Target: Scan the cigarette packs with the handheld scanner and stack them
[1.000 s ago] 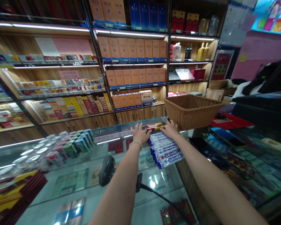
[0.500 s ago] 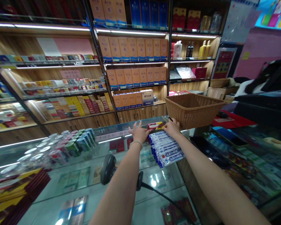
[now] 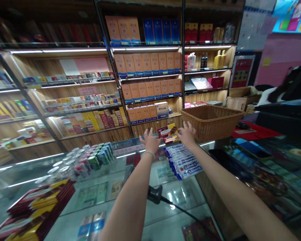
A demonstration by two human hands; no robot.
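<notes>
A maroon-and-yellow chocolate packet (image 3: pixel 167 131) faces me at the far side of the glass counter, tilted up, with another yellow edge just beneath it. My left hand (image 3: pixel 151 142) is to its left, fingers spread, the thumb near the packet's lower left side. On the other side, my right hand (image 3: pixel 188 134) has its fingers apart, their tips at or beside the packet's right edge; whether they touch cannot be made out. Nearer to me lies an overlapping row of blue-and-white snack sticks (image 3: pixel 184 162). Under my left forearm is a black handheld scanner (image 3: pixel 155 194), partly hidden.
A wicker basket (image 3: pixel 212 125) stands behind my right hand. Several cans (image 3: pixel 90 159) and stacks of maroon-and-yellow packets (image 3: pixel 40 211) occupy the counter's left. A black tray (image 3: pixel 228 164) and phone (image 3: pixel 252 149) lie to the right. Stocked shelves (image 3: pixel 150 75) line the back wall.
The packet between my hands has gone from lying nearly flat to tilted up, its front showing. My right hand has opened from a pinch at its edge. The view has shifted.
</notes>
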